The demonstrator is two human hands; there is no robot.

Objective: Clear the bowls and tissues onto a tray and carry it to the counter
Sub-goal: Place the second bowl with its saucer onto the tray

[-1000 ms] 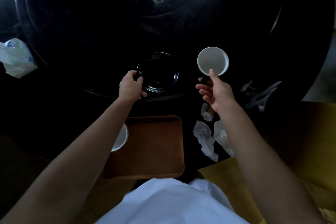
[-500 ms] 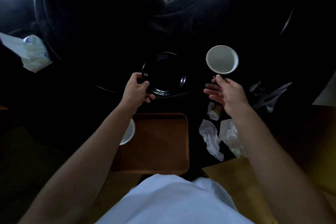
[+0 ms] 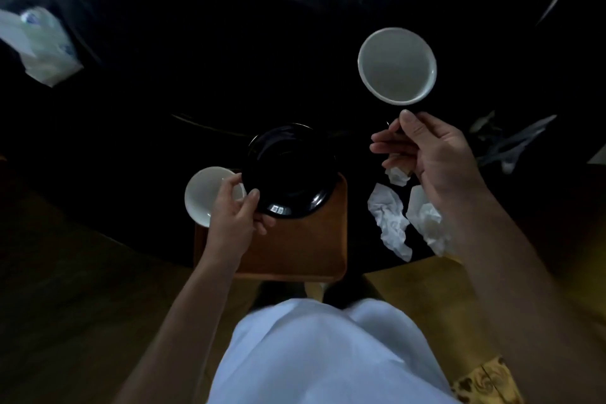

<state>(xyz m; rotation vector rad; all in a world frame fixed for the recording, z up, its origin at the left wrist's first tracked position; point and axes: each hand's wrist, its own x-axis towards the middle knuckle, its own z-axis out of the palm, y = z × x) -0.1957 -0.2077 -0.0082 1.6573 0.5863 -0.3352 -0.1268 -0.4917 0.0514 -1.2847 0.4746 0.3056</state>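
My left hand (image 3: 234, 210) grips the near-left rim of a glossy black plate (image 3: 292, 170), held over the far end of the brown tray (image 3: 301, 249). A small white bowl (image 3: 205, 195) sits at the tray's left corner, partly behind that hand. My right hand (image 3: 426, 154) pinches something dark just under the larger white bowl (image 3: 396, 65). It looks like a saucer bearing the bowl, but the dim light hides it. Crumpled white tissues (image 3: 390, 223) lie right of the tray, below my right hand.
The round black table (image 3: 196, 59) fills the upper view, its near edge curving past the tray. A blurred white tissue packet (image 3: 42, 46) lies far left. A dark crumpled wrapper (image 3: 511, 144) lies far right. Yellowish floor and my white clothing show below.
My left hand has pulled the black plate from the table's middle back over the tray. The white bowl looks larger and nearer, apparently raised by my right hand. The view has shifted right.
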